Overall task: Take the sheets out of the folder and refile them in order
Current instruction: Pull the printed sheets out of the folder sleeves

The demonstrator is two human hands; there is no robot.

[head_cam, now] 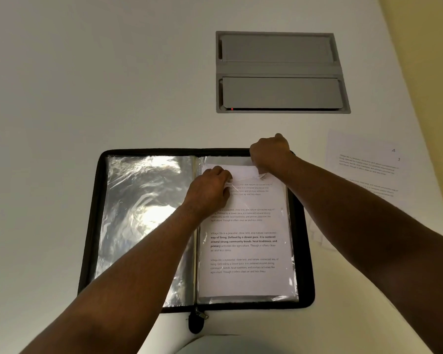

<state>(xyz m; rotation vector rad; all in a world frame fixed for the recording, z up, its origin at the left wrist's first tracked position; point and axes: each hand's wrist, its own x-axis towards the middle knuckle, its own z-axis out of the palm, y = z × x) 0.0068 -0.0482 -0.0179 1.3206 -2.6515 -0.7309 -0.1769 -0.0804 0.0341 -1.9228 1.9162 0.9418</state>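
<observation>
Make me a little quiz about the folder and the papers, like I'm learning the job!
1. True or false: the folder lies open on the table.
2. Where do the loose sheets lie? A) on the folder's left page B) on the table, right of the folder C) on the grey hatch
3. Fill in: both hands, left hand and right hand, work at the ___ edge of the printed sheet in the right-hand sleeve.

Key: 1 true; 2 B; 3 top
</observation>
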